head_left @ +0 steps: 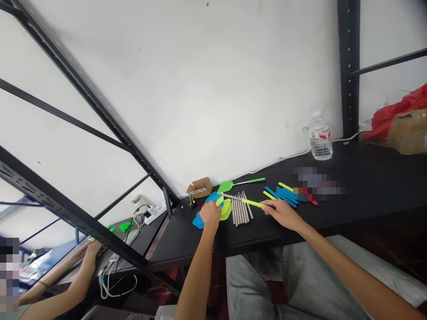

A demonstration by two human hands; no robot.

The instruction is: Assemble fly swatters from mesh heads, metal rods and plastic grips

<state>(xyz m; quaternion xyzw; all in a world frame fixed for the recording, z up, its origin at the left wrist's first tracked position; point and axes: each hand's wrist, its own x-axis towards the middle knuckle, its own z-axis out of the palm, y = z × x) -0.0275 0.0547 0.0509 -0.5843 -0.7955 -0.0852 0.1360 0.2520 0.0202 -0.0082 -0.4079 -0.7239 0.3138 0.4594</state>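
My right hand (280,212) is closed on the end of a yellow handle (252,203) with a thin metal rod (230,196) running out of it to the left. My left hand (211,214) is closed on a yellow-green fly swatter head (219,201), mostly hidden by the fingers; the rod's tip lies close by, and whether they touch I cannot tell. Under and around the left hand lie blue swatter heads (198,221) and a yellow-green mesh head (226,210). Between my hands, several metal rods (240,213) lie side by side. Past my right hand are blue handles (286,196).
A whole green fly swatter (227,186) lies at the back beside a small cardboard box (200,188). A water bottle (320,138) stands against the wall. Black shelf posts (349,66) frame the black table (367,186). At left, another person's arms (85,271) rest on a neighbouring table.
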